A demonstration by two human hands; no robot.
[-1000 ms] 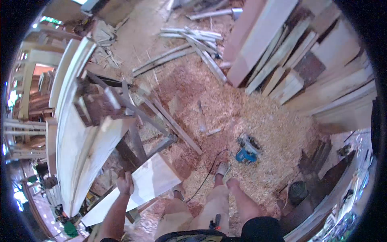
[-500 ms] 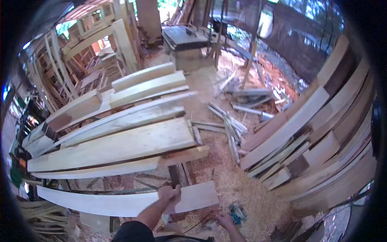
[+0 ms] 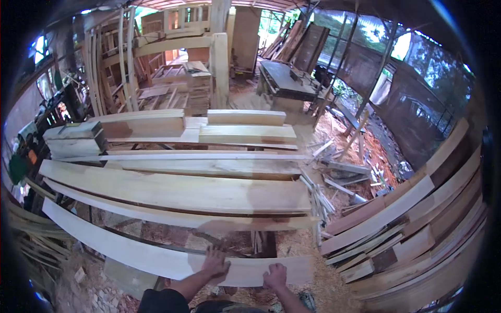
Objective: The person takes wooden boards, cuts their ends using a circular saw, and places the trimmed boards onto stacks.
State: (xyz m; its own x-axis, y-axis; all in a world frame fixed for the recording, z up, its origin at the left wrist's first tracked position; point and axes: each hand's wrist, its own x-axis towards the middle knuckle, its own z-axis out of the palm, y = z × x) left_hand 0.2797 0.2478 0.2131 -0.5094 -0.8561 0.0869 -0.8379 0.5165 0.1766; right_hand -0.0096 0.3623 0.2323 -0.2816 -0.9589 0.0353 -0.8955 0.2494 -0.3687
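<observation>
Plank (image 3: pixel 172 264) near boards (image 3: pixel 182 189) and probable tool (image 3: pixel 307 300)

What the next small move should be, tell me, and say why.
Probably slide the left hand leftward along the nearest pale board: its fingers lie spread, both it and the right hand are over the board's right half, and the long left stretch has no hand on it.

Dim | daylight glare through opening (image 3: pixel 401 47) | near plank (image 3: pixel 156 259) brighter left, shadowed right | fisheye bowing, black corners
</observation>
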